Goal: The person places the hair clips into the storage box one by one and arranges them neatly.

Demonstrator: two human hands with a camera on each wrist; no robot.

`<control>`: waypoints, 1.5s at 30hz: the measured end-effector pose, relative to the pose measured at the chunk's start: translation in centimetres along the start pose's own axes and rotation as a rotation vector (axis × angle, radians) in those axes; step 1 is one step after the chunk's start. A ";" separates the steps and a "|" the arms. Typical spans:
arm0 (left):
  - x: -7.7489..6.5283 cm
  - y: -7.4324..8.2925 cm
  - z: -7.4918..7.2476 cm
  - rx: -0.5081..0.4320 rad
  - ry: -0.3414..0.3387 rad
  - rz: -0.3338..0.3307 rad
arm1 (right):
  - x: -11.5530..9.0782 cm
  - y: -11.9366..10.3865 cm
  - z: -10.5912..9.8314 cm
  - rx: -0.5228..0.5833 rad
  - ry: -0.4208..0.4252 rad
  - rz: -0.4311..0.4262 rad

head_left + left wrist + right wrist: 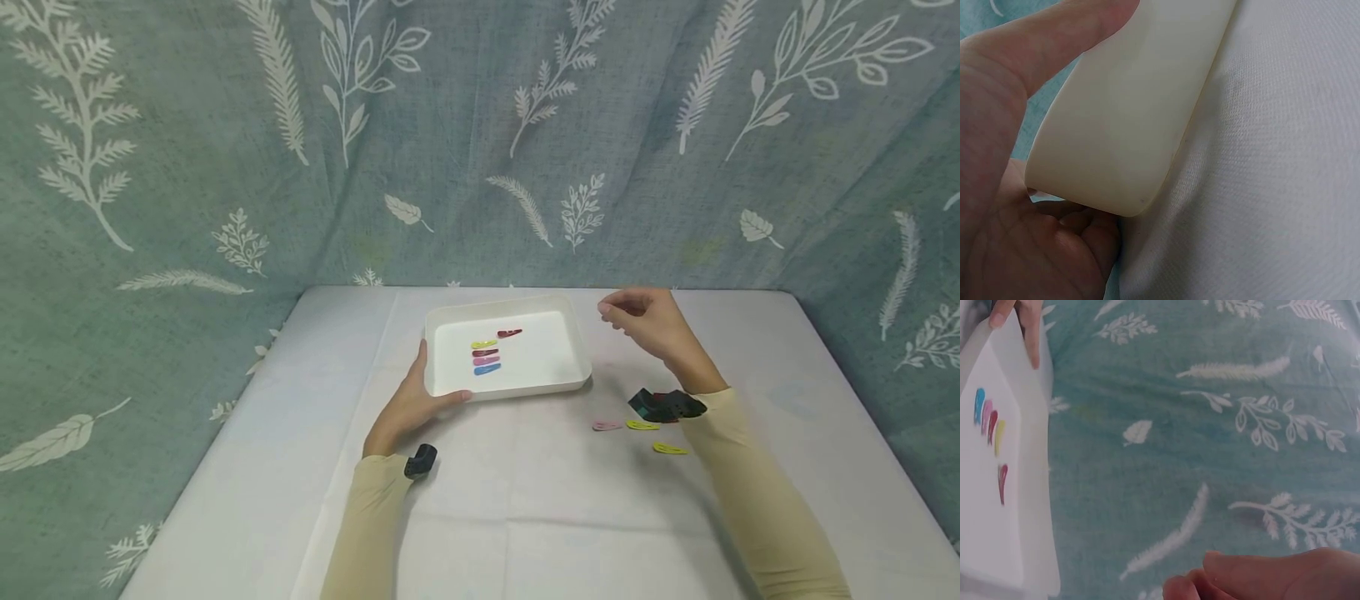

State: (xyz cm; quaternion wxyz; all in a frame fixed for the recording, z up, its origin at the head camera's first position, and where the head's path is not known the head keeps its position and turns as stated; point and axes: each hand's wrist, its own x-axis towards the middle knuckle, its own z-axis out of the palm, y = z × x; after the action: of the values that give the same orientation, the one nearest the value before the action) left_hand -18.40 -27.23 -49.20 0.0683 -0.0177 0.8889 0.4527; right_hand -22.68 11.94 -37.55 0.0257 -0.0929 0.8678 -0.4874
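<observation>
My left hand grips the near left corner of a white tray, thumb on the front wall and fingers along the left side. In the left wrist view, curled fingers press under that corner. Inside the tray lie snap hair clips: a yellow, a dark red, a pink and a blue one in a column, and another dark red clip apart, farther right. Raised beyond the tray's right side, my right hand has loosely bent fingers; no object shows in it.
On the white-clothed table, below my right wrist, lie a pink hair clip and two yellow ones, one beside it and one nearer me. A green leaf-patterned curtain hangs behind and along the sides.
</observation>
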 end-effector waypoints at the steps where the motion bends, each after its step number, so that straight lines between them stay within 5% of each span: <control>1: 0.0 0.0 0.0 0.001 -0.001 -0.001 | -0.3 0.3 -0.3 -0.005 0.010 -0.004; 17: 0.1 0.7 -0.3 -0.011 0.004 0.031 | -4.0 4.3 -4.2 -0.080 0.109 0.013; 33: 0.1 0.2 0.2 -0.001 -0.004 0.011 | -5.8 9.0 -4.3 -0.143 0.122 0.081; 45: -0.1 -0.1 0.1 -0.002 0.004 0.044 | -5.7 10.4 -3.7 -0.169 0.070 0.121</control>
State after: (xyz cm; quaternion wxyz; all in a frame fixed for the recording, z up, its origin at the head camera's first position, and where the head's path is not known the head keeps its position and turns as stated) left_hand -18.31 -27.23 -49.30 0.0567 0.0009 0.8887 0.4550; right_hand -19.05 21.43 -44.69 0.0168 -0.0250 0.9103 -0.4129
